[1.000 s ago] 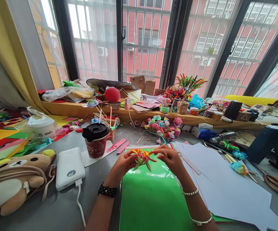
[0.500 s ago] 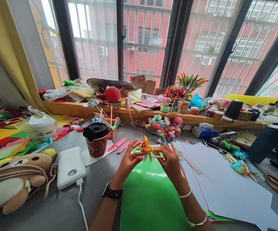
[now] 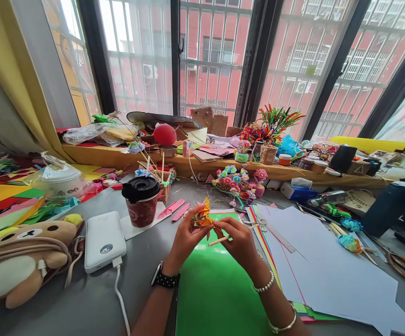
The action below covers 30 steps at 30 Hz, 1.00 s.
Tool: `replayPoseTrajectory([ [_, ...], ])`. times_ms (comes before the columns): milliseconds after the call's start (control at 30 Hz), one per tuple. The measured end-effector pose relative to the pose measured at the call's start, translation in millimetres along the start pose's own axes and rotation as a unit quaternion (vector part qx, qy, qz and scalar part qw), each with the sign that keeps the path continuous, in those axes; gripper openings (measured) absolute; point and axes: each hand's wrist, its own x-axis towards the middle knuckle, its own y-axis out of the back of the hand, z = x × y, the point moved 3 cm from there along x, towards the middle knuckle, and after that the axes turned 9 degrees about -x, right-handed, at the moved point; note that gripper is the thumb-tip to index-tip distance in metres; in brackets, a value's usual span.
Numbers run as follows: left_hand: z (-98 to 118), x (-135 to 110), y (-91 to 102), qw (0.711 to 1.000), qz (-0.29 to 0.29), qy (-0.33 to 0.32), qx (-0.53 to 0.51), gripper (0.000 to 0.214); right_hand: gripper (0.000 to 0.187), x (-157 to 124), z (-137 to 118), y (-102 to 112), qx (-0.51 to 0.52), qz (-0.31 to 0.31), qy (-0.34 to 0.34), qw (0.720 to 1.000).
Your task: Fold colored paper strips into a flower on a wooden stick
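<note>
A folded paper flower (image 3: 204,215), orange and yellow with some pink, is pinched in my left hand (image 3: 187,233). My right hand (image 3: 238,238) has its thumb and index finger at the flower's right edge. A thin wooden stick (image 3: 219,241) lies across the right hand, held by its lower fingers, with one end pointing left. Both hands are above a shiny green sheet (image 3: 219,289). Part of the flower is hidden behind the left fingers.
Left of my hands stand a lidded dark red cup (image 3: 141,210) and a white power bank (image 3: 104,240) with a cable. Pink folded strips (image 3: 176,210) lie behind. To the right are white paper (image 3: 331,266), scissors (image 3: 262,225) and a ruler (image 3: 280,237).
The flower has been tilted and drawn slightly left in my left hand. My right hand has shifted a little down and left, and the stick now points more down to the left.
</note>
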Motion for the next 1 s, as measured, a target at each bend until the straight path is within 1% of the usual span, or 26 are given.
replayPoseTrajectory([
  [167, 3, -1, -0.3, 0.999, 0.015, -0.03, 0.037, 0.045, 0.014, 0, -2, 1, -0.017, 0.012, -0.002, 1.0],
  [367, 3, -2, -3.2, 0.997, 0.043, -0.029, 0.053, 0.052, 0.014, 1, -7, 1, -0.016, 0.023, 0.013, 1.0],
  [633, 4, -3, -0.5, 0.988, 0.077, -0.054, 0.121, 0.038, 0.014, 0, -11, -1, -0.026, 0.035, 0.029, 0.999],
  [833, 8, -4, -1.5, 0.986, 0.091, -0.048, 0.135, 0.035, 0.018, -1, -13, -3, -0.059, 0.03, 0.048, 0.997],
  [1000, 10, -5, -2.0, 0.985, 0.095, -0.034, 0.139, 0.034, 0.02, 0, -16, -2, -0.08, 0.012, 0.057, 0.995],
])
